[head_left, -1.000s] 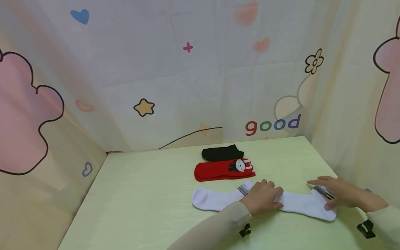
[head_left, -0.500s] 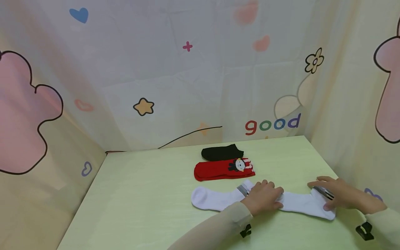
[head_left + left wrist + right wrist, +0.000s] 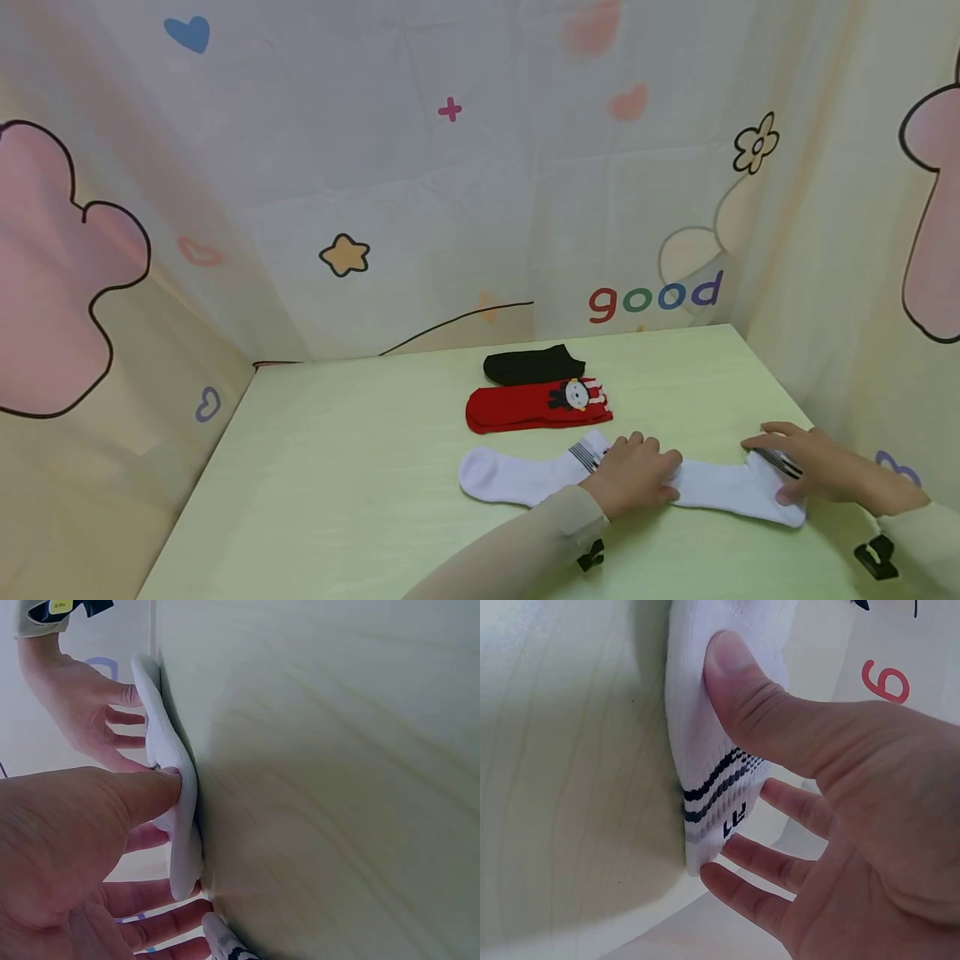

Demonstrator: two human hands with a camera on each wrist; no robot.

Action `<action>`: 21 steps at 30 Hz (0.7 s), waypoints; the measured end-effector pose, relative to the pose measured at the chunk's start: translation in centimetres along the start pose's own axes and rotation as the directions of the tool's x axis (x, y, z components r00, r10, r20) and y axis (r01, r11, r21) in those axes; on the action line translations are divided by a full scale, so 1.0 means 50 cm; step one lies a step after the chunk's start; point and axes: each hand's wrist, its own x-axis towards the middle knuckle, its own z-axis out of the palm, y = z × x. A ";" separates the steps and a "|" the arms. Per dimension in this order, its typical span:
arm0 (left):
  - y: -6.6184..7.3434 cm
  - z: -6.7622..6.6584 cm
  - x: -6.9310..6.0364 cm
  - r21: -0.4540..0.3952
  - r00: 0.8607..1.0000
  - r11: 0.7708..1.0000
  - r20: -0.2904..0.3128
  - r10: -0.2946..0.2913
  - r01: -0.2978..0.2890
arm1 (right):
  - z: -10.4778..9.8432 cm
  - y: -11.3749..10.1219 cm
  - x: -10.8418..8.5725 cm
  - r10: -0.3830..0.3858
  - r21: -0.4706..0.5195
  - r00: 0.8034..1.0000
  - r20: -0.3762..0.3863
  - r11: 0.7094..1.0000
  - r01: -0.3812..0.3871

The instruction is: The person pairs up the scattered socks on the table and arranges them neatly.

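Note:
Two white socks with dark-striped cuffs lie end to end near the table front: the left one [image 3: 510, 477] and the right one [image 3: 723, 487]. My left hand [image 3: 633, 473] lies over where they meet, hiding that part. Its thumb [image 3: 154, 795] presses the right sock's near edge, and its spread fingers reach the far side. At the right sock's heel and cuff is my right hand [image 3: 821, 467]. The right thumb [image 3: 739, 671] rests on the white knit, while straight fingers touch the edge of the striped cuff [image 3: 720, 784].
Behind the white socks lies a red sock [image 3: 517, 408] with a cartoon face. Touching its far edge is a black ankle sock [image 3: 532, 367]. The pale table [image 3: 315, 483] ends against a printed curtain [image 3: 420, 208] at the back and sides.
Almost nothing differs. Both hands stay on the white socks in the same pose, and the head view has shifted very slightly.

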 end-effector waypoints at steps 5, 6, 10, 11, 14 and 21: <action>0.000 0.004 0.001 -0.003 1.000 1.000 -0.002 -0.003 0.003 | 0.004 0.001 -0.001 -0.010 -0.008 1.000 -0.015 1.000 0.010; -0.001 0.004 0.001 -0.003 1.000 1.000 -0.001 -0.003 0.003 | 0.005 0.001 -0.001 -0.012 -0.007 1.000 -0.019 1.000 0.012; 0.000 0.005 0.002 -0.003 1.000 1.000 0.004 -0.004 0.004 | 0.007 0.005 -0.001 -0.015 -0.006 1.000 -0.026 1.000 0.015; 0.000 0.005 0.002 -0.003 1.000 1.000 0.006 -0.004 0.004 | 0.007 0.005 -0.001 -0.015 -0.006 1.000 -0.027 1.000 0.015; 0.000 0.003 0.002 -0.007 1.000 1.000 0.012 -0.004 0.004 | 0.008 0.006 -0.001 -0.018 -0.012 0.999 -0.029 1.000 0.017; 0.000 0.002 0.002 -0.014 1.000 1.000 0.023 -0.006 0.006 | 0.009 0.006 -0.002 -0.034 -0.007 0.998 -0.046 0.999 0.034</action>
